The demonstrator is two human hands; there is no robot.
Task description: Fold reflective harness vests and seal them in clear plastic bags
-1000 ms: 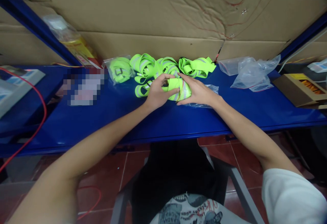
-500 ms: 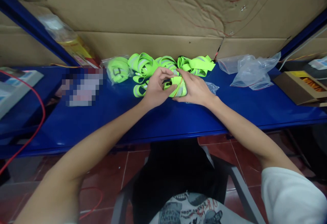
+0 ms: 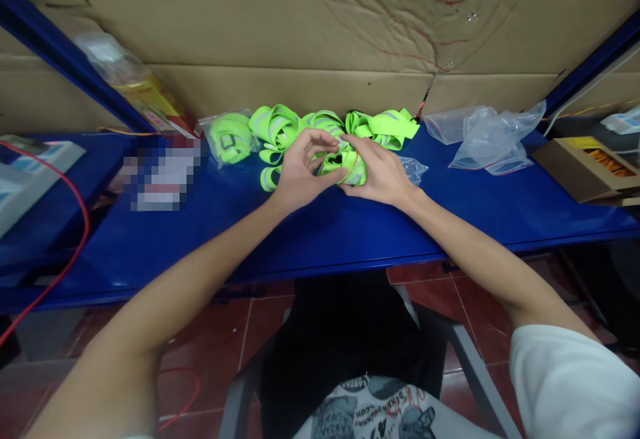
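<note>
- Both hands, left hand (image 3: 299, 171) and right hand (image 3: 379, 173), are clamped on one folded strap bundle (image 3: 350, 167) at frame centre, above the table (image 3: 320, 225).
- Seemingly done: bagged strap (image 3: 230, 137) at left.
- Left: loose straps (image 3: 383, 129) behind; empty bags (image 3: 487, 139) right.

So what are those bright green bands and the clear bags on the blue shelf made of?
The neon green bands look like woven fabric strapping with grey, probably reflective, stripes; they fold softly into loops. The clear bags seem to be thin glossy plastic film, crinkled and see-through. The blue shelf looks like painted metal, smooth with a faint sheen.
</note>
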